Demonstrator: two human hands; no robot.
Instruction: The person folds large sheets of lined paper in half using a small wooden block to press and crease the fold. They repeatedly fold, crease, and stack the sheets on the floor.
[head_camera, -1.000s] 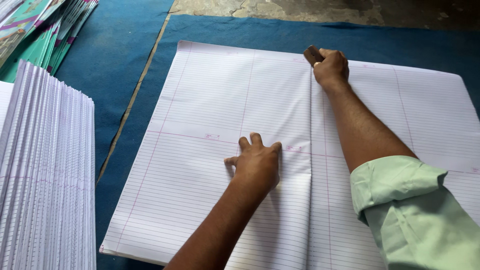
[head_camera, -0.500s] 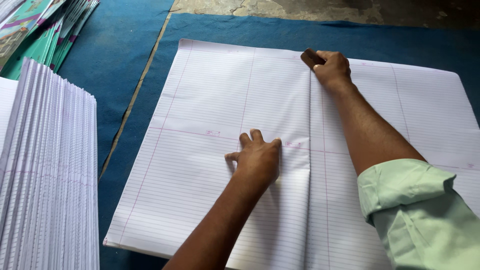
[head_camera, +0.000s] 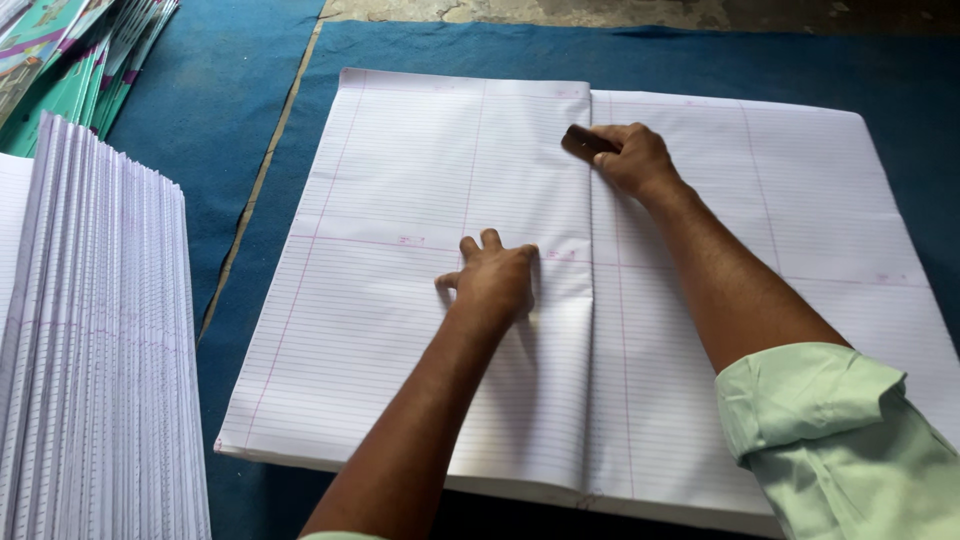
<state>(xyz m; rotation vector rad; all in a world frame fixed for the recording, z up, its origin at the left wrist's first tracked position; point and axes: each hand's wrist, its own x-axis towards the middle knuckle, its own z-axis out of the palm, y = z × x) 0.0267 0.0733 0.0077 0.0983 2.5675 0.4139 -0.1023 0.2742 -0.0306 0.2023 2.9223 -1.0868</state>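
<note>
A large stack of white ruled paper sheets (head_camera: 400, 300) lies on blue cloth, with the top sheet folded over along a vertical crease down the middle. My left hand (head_camera: 495, 280) presses flat on the folded half, just left of the crease. My right hand (head_camera: 630, 158) grips a small dark brown block (head_camera: 585, 140) and holds it against the crease near the top of the sheet. A light green sleeve covers my right upper arm.
A tall pile of folded ruled sheets (head_camera: 90, 340) stands at the left. Green and multicoloured covers (head_camera: 70, 60) lie at the top left. The blue cloth (head_camera: 200, 120) covers the surface, with bare stone floor (head_camera: 600, 12) beyond its far edge.
My right hand has drawn the dark block toward me along the crease, from the top edge down a little. My left hand has stayed pressed in place.
</note>
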